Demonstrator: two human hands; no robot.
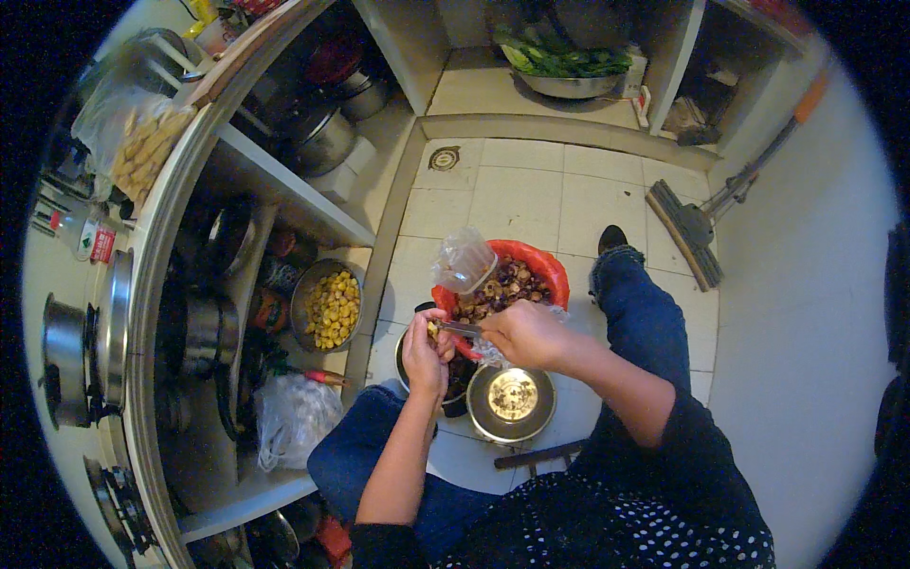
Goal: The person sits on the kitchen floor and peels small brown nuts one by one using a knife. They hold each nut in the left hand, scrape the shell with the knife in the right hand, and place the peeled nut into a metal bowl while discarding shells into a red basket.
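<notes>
My left hand (426,359) is closed around a small yellow piece, probably a peeled chestnut (432,328). In my right hand (530,334) is a small knife (461,328), its blade reaching to that piece. Just beyond both hands stands a red-lined bin (553,267) full of brown shells (508,284). A clear plastic container (463,262) rests on its left rim. Partly hidden under my left hand, a pot holds dark unpeeled nuts (461,377). Beside it, a steel basin (544,409) sits on the floor.
Yellow peeled chestnuts (332,309) fill a steel bowl (300,320) on the lower shelf at left. A white plastic bag (298,419) lies nearer me. Leafy greens (561,60) fill a basin ahead. A sponge mop (686,231) leans by the right wall.
</notes>
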